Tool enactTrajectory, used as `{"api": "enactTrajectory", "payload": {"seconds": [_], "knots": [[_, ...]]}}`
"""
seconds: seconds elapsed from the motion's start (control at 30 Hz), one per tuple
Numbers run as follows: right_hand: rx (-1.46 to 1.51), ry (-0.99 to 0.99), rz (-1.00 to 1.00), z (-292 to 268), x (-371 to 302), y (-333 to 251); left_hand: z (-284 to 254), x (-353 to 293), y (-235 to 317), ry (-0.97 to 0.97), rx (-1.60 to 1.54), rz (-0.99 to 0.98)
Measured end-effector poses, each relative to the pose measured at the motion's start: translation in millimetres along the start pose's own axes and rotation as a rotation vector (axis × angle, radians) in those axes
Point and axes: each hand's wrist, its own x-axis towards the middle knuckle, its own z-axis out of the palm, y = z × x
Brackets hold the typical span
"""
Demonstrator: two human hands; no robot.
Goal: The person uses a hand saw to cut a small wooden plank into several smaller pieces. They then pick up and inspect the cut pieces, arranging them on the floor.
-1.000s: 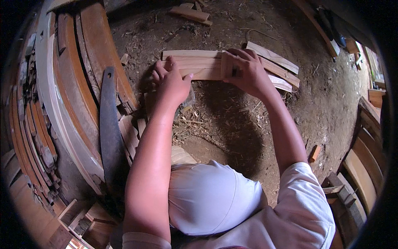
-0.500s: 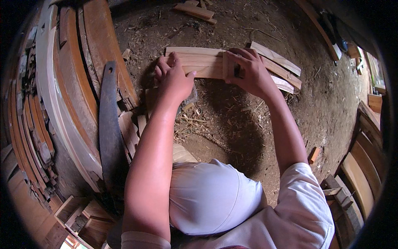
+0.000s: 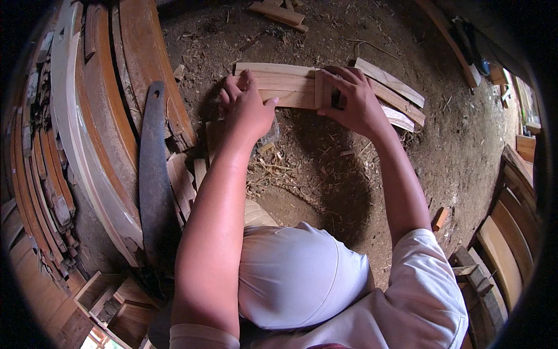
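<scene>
A pale wooden board (image 3: 287, 85) lies crosswise above the ground at the upper middle. My left hand (image 3: 249, 109) grips its left end, the thumb at the near edge and the fingers curled over the top. At the board's right end stands a short wooden piece (image 3: 319, 89), crossing the board. My right hand (image 3: 354, 100) is closed around this piece, fingers at the far side and thumb at the near side. The palm side of the right hand is partly hidden. Just beyond it, several pale wood strips (image 3: 395, 87) lie on the ground.
A handsaw (image 3: 154, 174) rests at the left beside long stacked planks (image 3: 107, 116). Wood shavings (image 3: 273, 174) litter the dirt floor between my arms. Offcuts (image 3: 279, 14) lie at the far side. A wooden frame (image 3: 116, 302) is at lower left, and more boards (image 3: 505, 244) are at the right.
Both hands keep their hold on the board and the short piece. The whole view has shifted slightly; nothing else visibly differs.
</scene>
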Motion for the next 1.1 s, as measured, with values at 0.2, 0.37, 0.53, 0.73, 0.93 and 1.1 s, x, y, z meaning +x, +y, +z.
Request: {"api": "enactTrajectory", "payload": {"seconds": [0.2,0.37,0.53,0.73,0.93,1.1], "knots": [[-0.040,-0.001,-0.004,-0.1,-1.7,2.3,-7.4,-1.2,4.9,-0.055,0.020,-0.018],[-0.078,0.003,0.004,-1.2,-1.6,-1.9,-1.0,-1.3,2.4,-0.007,0.050,-0.001],[-0.080,0.002,0.005,1.9,-3.2,1.0,0.4,-1.4,3.4,-0.004,0.060,-0.010],[-0.118,-0.010,0.006,4.2,-3.9,4.6,1.6,1.1,3.3,-0.027,0.049,-0.017],[-0.086,-0.012,-0.006,2.8,-0.7,2.5,0.3,1.2,0.9,-0.038,0.048,-0.015],[-0.126,0.016,-0.032,2.4,-3.8,2.5,-6.2,-4.9,7.9,-0.107,0.047,-0.023]]}}
